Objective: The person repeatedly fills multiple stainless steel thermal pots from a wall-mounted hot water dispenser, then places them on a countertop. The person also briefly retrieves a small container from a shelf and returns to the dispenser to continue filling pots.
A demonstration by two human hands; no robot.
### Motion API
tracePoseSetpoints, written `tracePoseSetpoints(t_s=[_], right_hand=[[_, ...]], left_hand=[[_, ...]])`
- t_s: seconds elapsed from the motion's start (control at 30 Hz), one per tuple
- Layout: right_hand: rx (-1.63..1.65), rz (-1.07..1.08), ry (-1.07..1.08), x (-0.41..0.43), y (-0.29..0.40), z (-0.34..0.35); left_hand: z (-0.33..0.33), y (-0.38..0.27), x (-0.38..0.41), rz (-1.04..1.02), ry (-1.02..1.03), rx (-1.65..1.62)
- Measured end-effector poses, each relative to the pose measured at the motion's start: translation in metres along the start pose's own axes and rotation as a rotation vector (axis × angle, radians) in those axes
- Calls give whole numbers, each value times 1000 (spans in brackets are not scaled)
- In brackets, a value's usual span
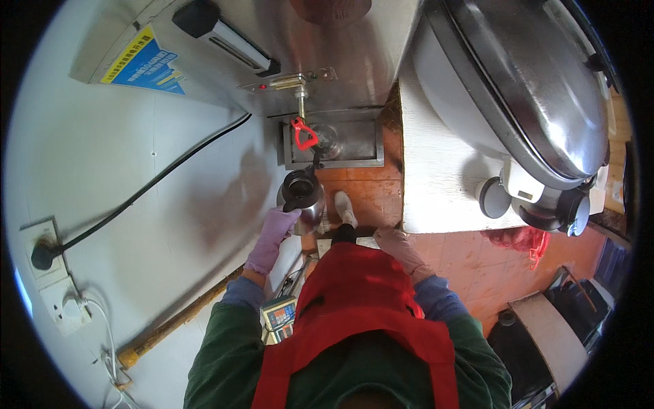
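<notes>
My left hand [278, 232], in a purple rubber glove, grips the black handle of a stainless steel thermos jug [312, 219]. The jug's black top [300, 188] faces up, its spout pointing towards a metal drip tray [360, 163]. Beyond the jug, a tap with a red loop handle [305, 135] juts over that tray from a steel water boiler [352, 66]. My right hand [401, 248], in a pale pinkish glove, hangs beside my red apron near the front corner of a white tabletop [419, 204]. I see nothing in it, but its fingers are not clear.
A large lidded cooker [480, 102] stands on the white tabletop, with another steel jug [541, 208] near it. A black cable [163, 174] runs along the left wall to a socket. Below my left arm is a digital scale [280, 314]. A red mesh bag [516, 239] lies under the table.
</notes>
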State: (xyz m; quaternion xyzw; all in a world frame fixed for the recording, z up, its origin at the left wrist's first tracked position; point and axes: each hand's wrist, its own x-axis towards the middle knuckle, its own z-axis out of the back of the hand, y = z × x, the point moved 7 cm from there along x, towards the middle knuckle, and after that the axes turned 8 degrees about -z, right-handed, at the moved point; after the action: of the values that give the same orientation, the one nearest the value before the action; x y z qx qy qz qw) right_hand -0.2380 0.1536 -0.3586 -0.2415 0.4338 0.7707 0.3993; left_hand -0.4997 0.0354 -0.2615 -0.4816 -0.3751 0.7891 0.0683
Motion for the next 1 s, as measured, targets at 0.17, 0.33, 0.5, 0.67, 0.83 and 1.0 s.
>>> tracePoseSetpoints(t_s=[0.17, 0.33, 0.5, 0.67, 0.83, 1.0], right_hand=[[-12, 30, 114, 20, 39, -12], [-140, 253, 37, 28, 46, -33], [59, -77, 156, 36, 15, -48], [41, -60, 98, 38, 1, -63], [48, -129, 136, 33, 5, -57], [53, -37, 41, 34, 8, -60]], left_hand=[[7, 4, 10, 26, -19, 40], [7, -1, 18, 18, -26, 120], [2, -14, 19, 78, -13, 51], [6, -10, 37, 83, -34, 267], [6, -6, 48, 117, -4, 323], [7, -9, 47, 108, 7, 392]])
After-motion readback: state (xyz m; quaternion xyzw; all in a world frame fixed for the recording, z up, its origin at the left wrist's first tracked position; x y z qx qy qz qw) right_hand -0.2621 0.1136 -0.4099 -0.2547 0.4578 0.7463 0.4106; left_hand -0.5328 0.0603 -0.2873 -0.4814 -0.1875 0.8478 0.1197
